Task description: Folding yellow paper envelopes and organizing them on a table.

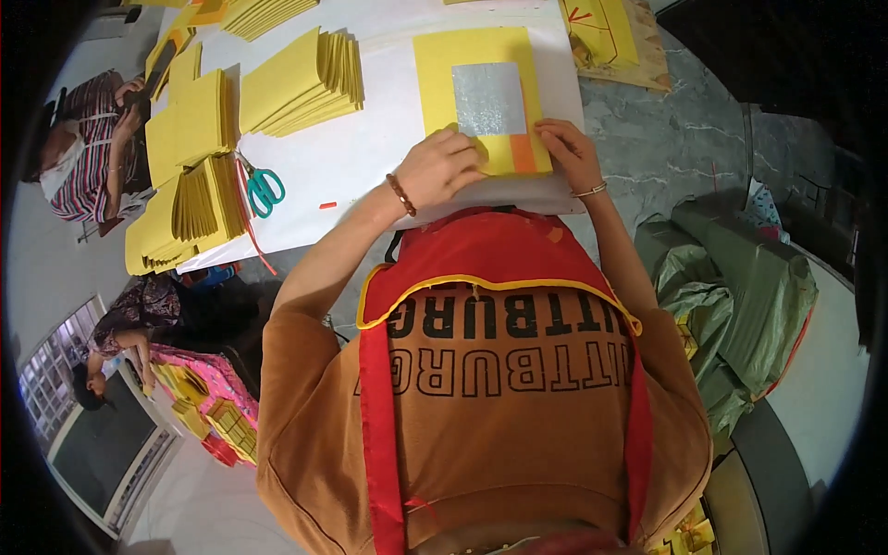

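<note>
Yellow paper lies flat beneath two bare hands

White covering spreads over the counter [388,55], and near its front edge, toward the right, lies a yellow sheet [439,102], directly before the person. On it sits a shiny silver rectangle [489,99], with an orange strip [524,154] showing along its right side and below its lower right corner.

The left hand [439,166] rests over the sheet's lower left part, its fingers curled and held close together; whether they pinch the paper is hidden. The right hand [569,153] is at the sheet's lower right edge, fingers bent inward toward the orange strip; I cannot tell whether they grip or merely touch. A brown beaded bracelet [401,194] circles the left wrist, and a thin bangle [589,191] the right.

To the left, a fanned yellow stack [301,83] lies well apart from the sheet. Scissors with teal handles [266,190] lie beside further yellow bundles [190,208] at the counter's left side, near a long red ribbon [256,231]. A small red piece [328,205] lies between the scissors and the left forearm.

The person wears a red apron [504,250] trimmed in yellow. A co-worker in a striped top [88,176] is at far left; green sheeting [740,296] covers a heap on the right.
</note>
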{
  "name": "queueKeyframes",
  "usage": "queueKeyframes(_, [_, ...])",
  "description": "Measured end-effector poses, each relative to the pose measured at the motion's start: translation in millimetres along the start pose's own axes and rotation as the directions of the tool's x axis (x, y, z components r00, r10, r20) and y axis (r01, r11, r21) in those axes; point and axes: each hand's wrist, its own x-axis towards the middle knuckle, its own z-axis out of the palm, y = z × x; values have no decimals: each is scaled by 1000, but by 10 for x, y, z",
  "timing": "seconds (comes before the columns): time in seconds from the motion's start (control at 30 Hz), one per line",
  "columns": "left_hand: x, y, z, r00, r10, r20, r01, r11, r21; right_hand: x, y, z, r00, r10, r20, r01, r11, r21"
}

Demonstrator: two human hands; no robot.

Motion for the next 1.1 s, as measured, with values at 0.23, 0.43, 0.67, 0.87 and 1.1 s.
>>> queueKeyframes(0.23, [76, -31, 1, 962, -271, -30, 253, 927, -277, 12, -45, 17, 998, 46, -53, -46, 999, 3])
queueKeyframes(0.43, [97, -73, 1, 852, -507, 130, 510, 749, -422, 19, 51, 29, 998, -17, -67, 15, 999, -28])
queueKeyframes(0.67, [97, -157, 49, 839, -530, 123, 523, 720, -456, 13, 40, 17, 997, -34, -66, 36, 999, 32])
queueKeyframes(0.87, [84, -113, -137, 796, -538, 277, 603, 666, -438, 13, -27, 86, 988, -152, -28, 140, 956, -257])
queueKeyframes(1.1, [-123, -346, -236, 982, -174, -72, 185, 961, 207, 62, 116, 68, 997, 73, -36, -70, 995, 66])
